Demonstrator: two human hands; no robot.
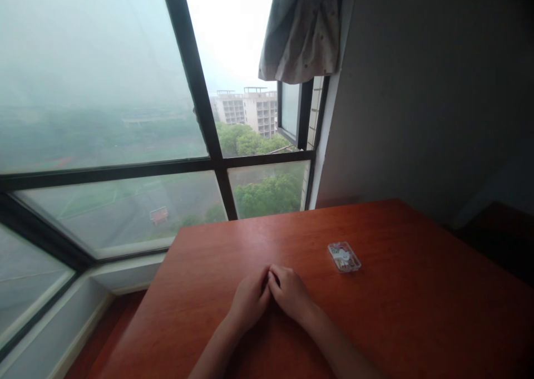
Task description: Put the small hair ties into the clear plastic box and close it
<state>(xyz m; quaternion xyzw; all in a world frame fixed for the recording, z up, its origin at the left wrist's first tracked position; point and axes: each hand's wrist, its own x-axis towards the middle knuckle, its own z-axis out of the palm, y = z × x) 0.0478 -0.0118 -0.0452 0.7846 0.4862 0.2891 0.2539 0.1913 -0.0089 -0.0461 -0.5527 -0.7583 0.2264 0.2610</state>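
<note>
My left hand (249, 299) and my right hand (290, 291) rest side by side on a reddish-brown wooden table (417, 312), their fingertips meeting near the table's middle. The fingers of both curl inward and press together; whether anything small lies between them is hidden. A small clear plastic box (344, 256) with tiny items inside lies flat on the table, a little to the right of and beyond my right hand, untouched.
A large window with dark frames (200, 106) fills the left and far side, past the table's far edge. A pale curtain (302, 31) hangs bunched at the top. A grey wall (417, 89) stands on the right.
</note>
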